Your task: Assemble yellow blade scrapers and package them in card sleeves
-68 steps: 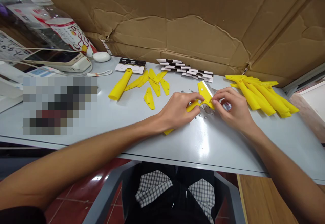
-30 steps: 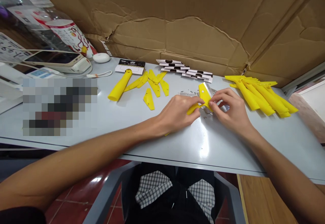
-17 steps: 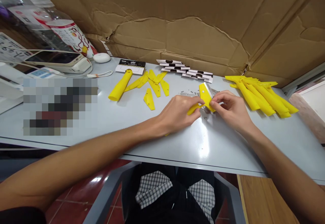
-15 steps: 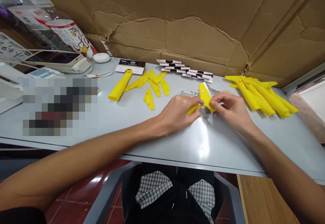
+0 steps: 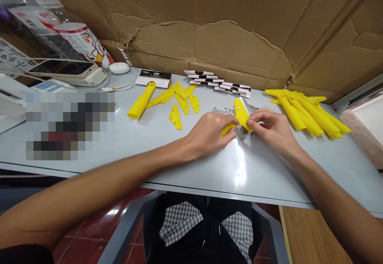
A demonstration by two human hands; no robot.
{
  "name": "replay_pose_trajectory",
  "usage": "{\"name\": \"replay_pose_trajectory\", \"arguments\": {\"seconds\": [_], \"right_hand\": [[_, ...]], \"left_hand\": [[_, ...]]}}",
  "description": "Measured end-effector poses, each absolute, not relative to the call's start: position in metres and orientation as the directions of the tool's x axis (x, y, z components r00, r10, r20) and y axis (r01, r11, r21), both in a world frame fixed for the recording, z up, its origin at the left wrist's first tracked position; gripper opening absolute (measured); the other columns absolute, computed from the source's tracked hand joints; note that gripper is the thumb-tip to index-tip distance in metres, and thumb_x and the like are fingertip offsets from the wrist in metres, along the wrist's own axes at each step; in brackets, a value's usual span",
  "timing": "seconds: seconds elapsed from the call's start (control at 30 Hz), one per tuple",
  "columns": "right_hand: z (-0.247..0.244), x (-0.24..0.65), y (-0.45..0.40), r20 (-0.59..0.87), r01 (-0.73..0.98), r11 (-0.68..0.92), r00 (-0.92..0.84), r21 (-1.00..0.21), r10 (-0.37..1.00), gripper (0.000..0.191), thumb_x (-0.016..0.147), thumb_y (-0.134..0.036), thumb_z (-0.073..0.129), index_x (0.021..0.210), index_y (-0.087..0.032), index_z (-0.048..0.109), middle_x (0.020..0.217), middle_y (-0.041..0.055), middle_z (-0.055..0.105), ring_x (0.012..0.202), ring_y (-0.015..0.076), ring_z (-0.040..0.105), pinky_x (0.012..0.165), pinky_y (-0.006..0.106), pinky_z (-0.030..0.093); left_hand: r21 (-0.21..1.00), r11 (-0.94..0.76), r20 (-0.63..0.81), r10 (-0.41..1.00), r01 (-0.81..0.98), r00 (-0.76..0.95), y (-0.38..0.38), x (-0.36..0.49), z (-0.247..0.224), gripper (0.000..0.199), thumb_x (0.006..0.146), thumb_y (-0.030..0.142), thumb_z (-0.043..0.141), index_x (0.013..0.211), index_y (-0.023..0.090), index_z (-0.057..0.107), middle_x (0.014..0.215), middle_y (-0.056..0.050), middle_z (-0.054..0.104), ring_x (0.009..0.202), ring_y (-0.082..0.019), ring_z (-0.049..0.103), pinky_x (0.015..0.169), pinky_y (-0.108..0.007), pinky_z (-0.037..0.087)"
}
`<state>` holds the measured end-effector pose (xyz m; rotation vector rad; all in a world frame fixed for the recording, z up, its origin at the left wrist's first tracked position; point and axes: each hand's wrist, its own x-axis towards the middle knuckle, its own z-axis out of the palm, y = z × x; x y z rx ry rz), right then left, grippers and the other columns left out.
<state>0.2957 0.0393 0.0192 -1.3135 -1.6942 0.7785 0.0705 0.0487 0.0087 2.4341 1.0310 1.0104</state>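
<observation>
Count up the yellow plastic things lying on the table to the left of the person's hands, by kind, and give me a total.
Yellow handle: 1
Flat yellow pieces: 7
Total: 8

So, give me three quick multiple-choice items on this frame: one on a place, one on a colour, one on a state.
1. Where is the heap of yellow handles relative to the left hand and right hand?
A) right of both
B) left of both
C) between them
2. What colour is the plastic piece between the hands?
A) red
B) yellow
C) white
3. That piece is:
A) lying untouched
B) held by both hands
C) held by the right hand alone

1: A, the heap lies beyond the right hand.
2: B, its plastic shows yellow.
3: B, fingers of both hands are on it.
</observation>
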Motion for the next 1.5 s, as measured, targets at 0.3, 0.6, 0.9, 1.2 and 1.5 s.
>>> {"name": "replay_pose_trajectory", "arguments": {"seconds": [0.3,0.6,0.9,1.2,1.5], "right_hand": [[0.0198,0.2932,0.0371,0.28,0.496,0.286,-0.09,-0.82,0.956,0.006,0.08,-0.028,0.076,0.078,-0.022,0.076,0.101,0.0076,0.068,0.093,0.0219,0.067,0.065,0.032,0.056],[0.0193,0.291,0.0346,0.45,0.607,0.447,-0.159,-0.657,0.878,0.004,0.082,-0.021,0.072,0.082,-0.022,0.076,0.098,0.0064,0.068,0.084,0.0183,0.066,0.062,0.031,0.056],[0.0209,0.2897,0.033,0.484,0.633,0.487,-0.195,-0.602,0.853,0.005,0.085,-0.022,0.07,0.083,-0.023,0.074,0.098,0.0066,0.068,0.081,0.0185,0.066,0.061,0.033,0.057],[0.0194,0.2916,0.0338,0.542,0.644,0.558,-0.254,-0.523,0.801,0.008,0.084,-0.016,0.069,0.084,-0.023,0.073,0.098,0.0065,0.068,0.079,0.0178,0.064,0.061,0.034,0.056],[0.0216,0.2941,0.0337,0.561,0.636,0.595,-0.291,-0.491,0.775,0.026,0.081,-0.01,0.061,0.095,-0.025,0.076,0.101,0.0062,0.066,0.078,0.0177,0.063,0.061,0.034,0.055]], "left_hand": [[0.518,-0.69,0.48,0.724,0.506,0.496,0.048,0.0707,0.009,0.026,0.087,0.018,0.062,0.106,0.018,0.08,0.092,-0.005,0.082,0.075,-0.019,0.071,0.072,-0.034,0.054],[0.514,-0.694,0.488,0.72,0.504,0.493,0.0485,0.0701,0.0094,0.027,0.088,0.018,0.062,0.108,0.019,0.08,0.095,-0.006,0.082,0.078,-0.018,0.073,0.075,-0.034,0.056],[0.512,-0.686,0.483,0.728,0.517,0.486,0.0484,0.0701,0.009,0.027,0.088,0.018,0.062,0.107,0.02,0.08,0.093,-0.005,0.082,0.072,-0.017,0.072,0.074,-0.033,0.057],[0.515,-0.679,0.484,0.734,0.523,0.477,0.0494,0.07,0.0093,0.027,0.088,0.018,0.061,0.107,0.018,0.08,0.093,-0.005,0.083,0.074,-0.018,0.072,0.075,-0.034,0.056],[0.533,-0.663,0.472,0.749,0.526,0.465,0.0494,0.0694,0.0121,0.028,0.087,0.017,0.061,0.107,0.019,0.08,0.097,-0.005,0.083,0.076,-0.018,0.073,0.077,-0.034,0.057]]}}
